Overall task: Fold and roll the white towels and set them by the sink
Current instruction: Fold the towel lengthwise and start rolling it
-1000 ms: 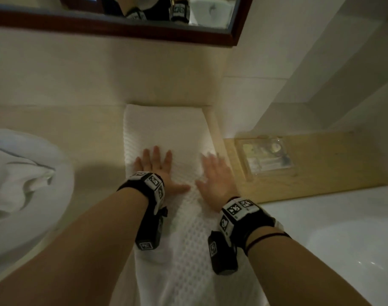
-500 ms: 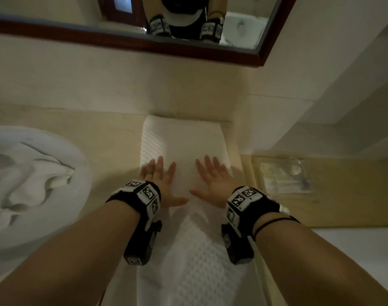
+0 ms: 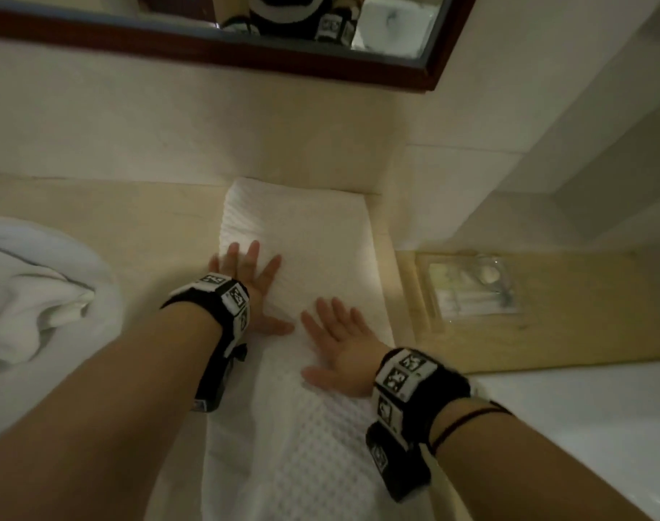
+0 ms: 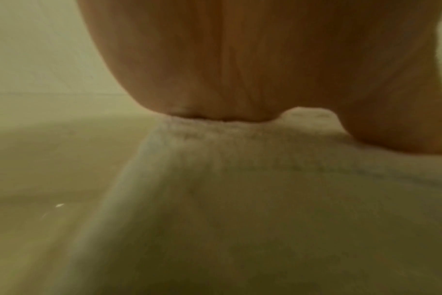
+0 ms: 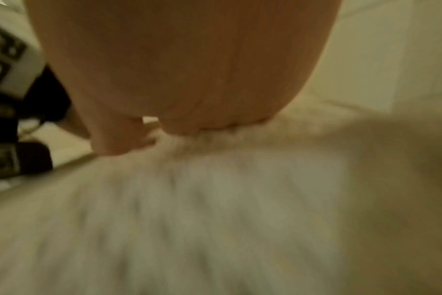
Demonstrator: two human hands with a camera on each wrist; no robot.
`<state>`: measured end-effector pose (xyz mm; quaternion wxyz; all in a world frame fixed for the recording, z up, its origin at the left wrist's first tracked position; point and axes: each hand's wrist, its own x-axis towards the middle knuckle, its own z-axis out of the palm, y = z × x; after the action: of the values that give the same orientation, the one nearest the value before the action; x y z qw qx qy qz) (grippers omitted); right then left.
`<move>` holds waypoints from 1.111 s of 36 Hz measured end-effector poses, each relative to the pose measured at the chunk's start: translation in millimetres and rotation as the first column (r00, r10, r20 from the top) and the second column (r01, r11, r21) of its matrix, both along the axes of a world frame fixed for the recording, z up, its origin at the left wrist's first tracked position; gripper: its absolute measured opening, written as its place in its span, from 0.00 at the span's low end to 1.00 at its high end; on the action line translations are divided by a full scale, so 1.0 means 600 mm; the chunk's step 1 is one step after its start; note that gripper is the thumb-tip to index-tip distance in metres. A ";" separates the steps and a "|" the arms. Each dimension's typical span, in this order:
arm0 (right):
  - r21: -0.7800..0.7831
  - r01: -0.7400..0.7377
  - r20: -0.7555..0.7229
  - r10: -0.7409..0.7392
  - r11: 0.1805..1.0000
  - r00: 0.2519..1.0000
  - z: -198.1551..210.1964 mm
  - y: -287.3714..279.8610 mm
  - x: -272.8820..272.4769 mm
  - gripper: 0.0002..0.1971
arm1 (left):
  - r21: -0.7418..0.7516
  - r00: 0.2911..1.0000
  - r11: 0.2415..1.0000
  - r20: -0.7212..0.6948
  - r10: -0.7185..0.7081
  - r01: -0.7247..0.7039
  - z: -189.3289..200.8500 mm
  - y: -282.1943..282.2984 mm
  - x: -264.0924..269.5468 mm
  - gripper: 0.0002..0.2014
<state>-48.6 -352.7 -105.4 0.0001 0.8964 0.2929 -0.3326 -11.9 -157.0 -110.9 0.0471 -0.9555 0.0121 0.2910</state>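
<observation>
A long white waffle-weave towel [image 3: 302,227] lies folded in a narrow strip on the beige counter, its far end against the wall. My left hand [image 3: 247,282] presses flat on its left side, fingers straight and spread. My right hand [image 3: 337,342] lies flat on the towel's right side, a bit nearer to me. In the left wrist view the palm [image 4: 240,59] bears down on the towel [image 4: 265,199]. The right wrist view shows the other palm [image 5: 184,65] on blurred towel [image 5: 215,219]. A crumpled white towel [image 3: 31,295] fills the round sink [image 3: 106,295] at left.
A dark-framed mirror [image 3: 245,54] hangs on the wall above the counter. To the right a clear plastic tray [image 3: 471,291] with small packets sits on a wooden ledge [image 3: 584,314]. A white bathtub rim [image 3: 584,426] runs below the ledge.
My right hand has slid back toward me along the towel, while the left stays pressing further up. The head view has tilted up, showing more of the mirror.
</observation>
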 end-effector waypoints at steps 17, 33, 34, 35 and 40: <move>-0.023 -0.102 0.096 0.104 0.995 0.990 -0.023 -0.047 -0.113 0.51 | -0.067 0.996 0.995 -0.034 -0.082 0.080 -0.004 -0.056 -0.208 0.61; -0.001 0.192 0.094 -0.191 0.981 0.977 0.004 -0.005 -0.189 0.34 | 0.006 0.998 0.999 -0.053 0.034 -0.033 0.004 -0.070 -0.316 0.48; 0.000 0.154 0.078 -0.154 0.988 0.985 0.000 0.004 -0.202 0.34 | -0.012 0.998 1.000 -0.051 0.023 -0.023 0.003 -0.073 -0.318 0.47; -0.014 0.137 0.071 -0.136 0.990 0.988 -0.006 0.007 -0.214 0.34 | -0.036 0.998 0.999 -0.054 0.015 -0.017 0.000 -0.074 -0.321 0.47; -0.069 0.327 0.113 -0.319 0.942 0.941 -0.021 -0.026 -0.222 0.36 | -0.074 0.995 0.997 -0.097 -0.004 -0.004 0.001 -0.058 -0.333 0.49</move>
<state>-181.9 -368.5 -117.9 -0.0007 0.9470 0.1267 -0.2953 -211.7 -191.9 -110.4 0.0109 -0.9413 0.0251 0.3366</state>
